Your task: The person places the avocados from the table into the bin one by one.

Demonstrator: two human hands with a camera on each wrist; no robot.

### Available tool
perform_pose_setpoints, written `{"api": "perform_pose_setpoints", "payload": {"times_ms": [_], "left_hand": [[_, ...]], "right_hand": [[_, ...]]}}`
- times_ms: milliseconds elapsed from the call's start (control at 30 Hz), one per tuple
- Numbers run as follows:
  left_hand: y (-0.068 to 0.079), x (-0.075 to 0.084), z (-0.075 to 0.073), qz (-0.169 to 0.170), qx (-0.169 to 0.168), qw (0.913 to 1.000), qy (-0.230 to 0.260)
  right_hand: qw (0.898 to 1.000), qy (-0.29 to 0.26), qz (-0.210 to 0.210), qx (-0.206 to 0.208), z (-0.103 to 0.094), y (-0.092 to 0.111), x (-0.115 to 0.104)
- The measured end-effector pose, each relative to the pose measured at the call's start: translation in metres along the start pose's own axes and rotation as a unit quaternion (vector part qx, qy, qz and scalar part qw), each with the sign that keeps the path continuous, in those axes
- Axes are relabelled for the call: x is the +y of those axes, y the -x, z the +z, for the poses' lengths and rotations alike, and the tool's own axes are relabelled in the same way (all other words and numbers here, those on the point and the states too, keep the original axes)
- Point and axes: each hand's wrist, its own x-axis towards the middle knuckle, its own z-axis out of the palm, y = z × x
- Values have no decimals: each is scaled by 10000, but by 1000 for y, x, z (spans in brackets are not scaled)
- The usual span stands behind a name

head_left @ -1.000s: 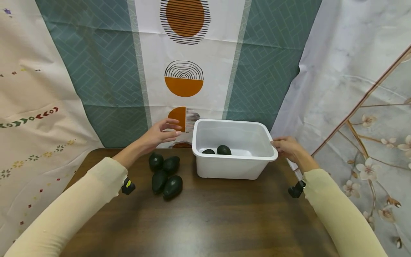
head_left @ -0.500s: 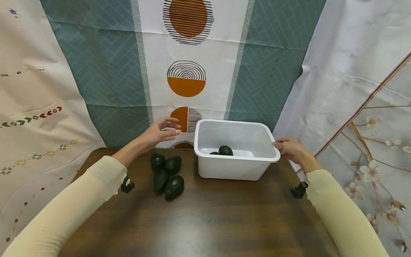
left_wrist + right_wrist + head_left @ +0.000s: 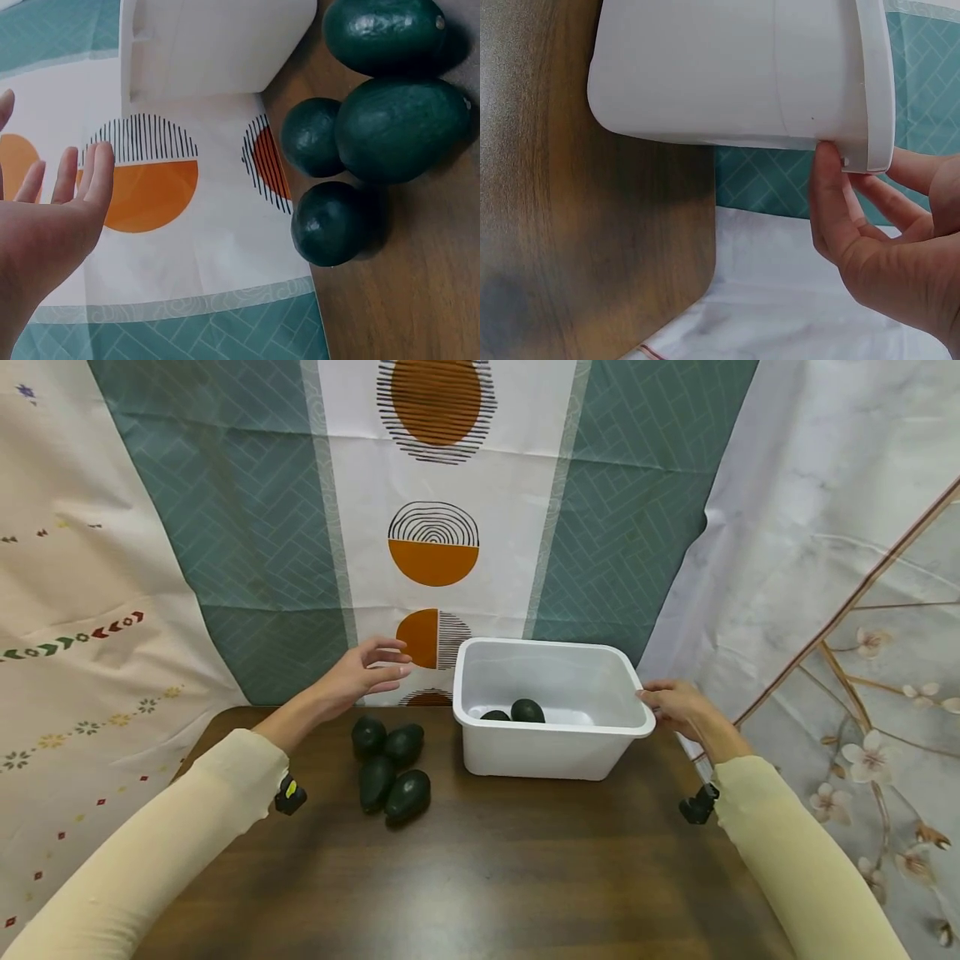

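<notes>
A white plastic bin (image 3: 536, 753) stands at the back of the table, with two dark green avocados (image 3: 527, 711) visible inside; its front wall partly hides them. My right hand (image 3: 673, 706) grips the bin's right rim, and in the right wrist view the fingers (image 3: 829, 187) reach up under the lip. To the left of the bin, my left hand (image 3: 367, 670) hovers with loosely bent fingers and holds nothing. Below and in front of it, several avocados (image 3: 377, 783) lie clustered on the table; they also show large in the left wrist view, beside the bin's end wall (image 3: 210, 52).
The brown wooden table (image 3: 480, 860) ends just behind the bin, against a hanging cloth (image 3: 262, 527) with orange circle prints. Patterned cloths also hang at the left and right sides. Each wrist carries a small black camera (image 3: 289, 795).
My left hand has drawn back slightly to the left, away from the bin. The avocados inside the bin have shifted a little. My right hand keeps hold of the rim.
</notes>
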Motion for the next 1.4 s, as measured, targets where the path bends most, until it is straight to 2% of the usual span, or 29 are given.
{"api": "perform_pose_setpoints", "payload": {"times_ms": [333,633,933,1233,1400], "left_hand": [[6,-4,-11,-112,133,9998,54],[10,-8,-18,-204,185,9995,-159],[13,-20,-22,-313,212,9991,-208],[17,-28,-22,-294,208,9948,-954],[17,-31,-22,-313,259,9925,-1151]], "right_hand": [[9998,-119,-92,141,0,-1,3],[9998,-53,-117,163,1,-2,3],[9997,-79,-166,160,1,-2,4],[9997,-14,-104,216,1,0,2],[9996,-62,-126,252,3,0,2]]}}
